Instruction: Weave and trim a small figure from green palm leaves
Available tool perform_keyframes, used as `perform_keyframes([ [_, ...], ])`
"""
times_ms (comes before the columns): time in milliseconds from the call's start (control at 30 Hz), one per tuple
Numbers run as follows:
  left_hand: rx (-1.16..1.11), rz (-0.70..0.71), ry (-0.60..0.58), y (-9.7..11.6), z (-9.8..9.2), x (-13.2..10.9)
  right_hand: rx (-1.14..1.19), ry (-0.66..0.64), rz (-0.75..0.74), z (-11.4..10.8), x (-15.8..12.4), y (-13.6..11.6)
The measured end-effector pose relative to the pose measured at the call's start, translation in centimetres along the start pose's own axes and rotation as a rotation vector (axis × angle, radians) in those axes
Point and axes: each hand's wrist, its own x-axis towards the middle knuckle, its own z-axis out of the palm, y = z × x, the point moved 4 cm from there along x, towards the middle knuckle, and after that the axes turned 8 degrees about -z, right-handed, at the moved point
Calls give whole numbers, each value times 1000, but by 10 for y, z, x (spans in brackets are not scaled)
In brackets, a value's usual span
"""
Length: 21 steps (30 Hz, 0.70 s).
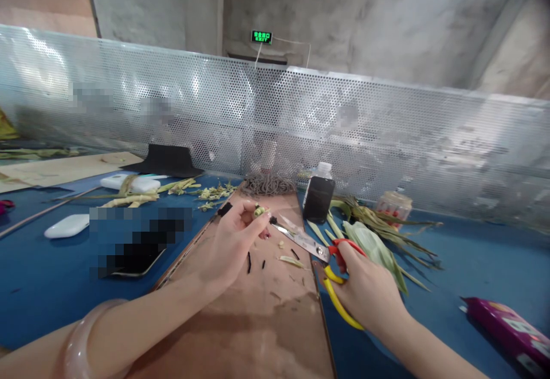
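My left hand (pixel 234 238) hovers over a brown board (pixel 258 321) and pinches a small yellow-green folded leaf piece (pixel 259 211) between thumb and fingers. A pale bangle sits on that wrist. My right hand (pixel 365 290) grips scissors (pixel 315 250) with red and yellow handles. Their open blades point left, and the tips sit right beside the leaf piece. Small cut scraps and short black bits (pixel 249 262) lie on the board under the hands.
Green leaves (pixel 373 244) lie right of the board, next to a dark-labelled bottle (pixel 318 195) and a small jar (pixel 393 204). A phone (pixel 137 256), white cases and leaf strips lie at left. A purple packet (pixel 507 327) lies at right. A perforated metal screen (pixel 387 138) closes the back.
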Motion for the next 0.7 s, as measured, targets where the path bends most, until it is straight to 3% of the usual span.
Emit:
perform_keyframes([
  [700,46,-9,-17,-1,0,0,-21,-13,-14,-1,0,-2],
])
